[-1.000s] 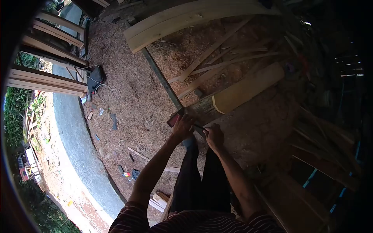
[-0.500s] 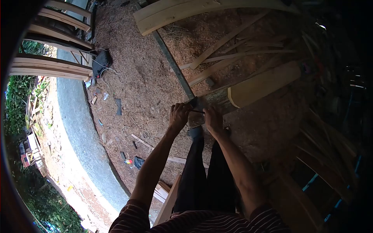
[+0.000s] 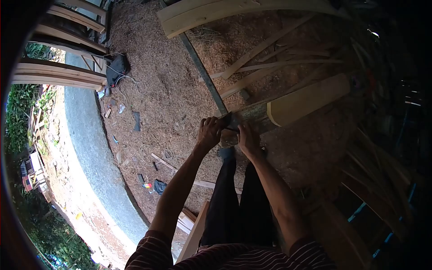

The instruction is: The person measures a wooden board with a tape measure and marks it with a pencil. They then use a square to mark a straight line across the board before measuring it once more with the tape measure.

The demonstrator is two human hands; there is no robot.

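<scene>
In front of my legs, both hands are closed on a small dark flat piece [image 3: 232,121], whose exact kind I cannot tell. My left hand [image 3: 209,133] grips its left end with bent fingers. At the other end, my right hand [image 3: 247,139] pinches it between thumb and fingers. Just beyond the hands lies the end of a rough, weathered wooden block [image 3: 256,114]. A pale squared timber [image 3: 310,100] rests on that block, to the right of my right hand. A long dark bar [image 3: 202,74] runs from near the hands toward the far side.
A thick beam [image 3: 202,14] crosses the far side. Loose wooden strips [image 3: 265,47] lie on the shavings-covered ground [image 3: 157,85]. At left are stacked beams [image 3: 63,74], a black bag [image 3: 118,69] with a cord, and a concrete strip [image 3: 90,121]. More planks lie at lower right.
The dark piece between my hands has turned from showing a thin edge to showing its flat face. Both hands stay in nearly the same place; the view has shifted slightly.
</scene>
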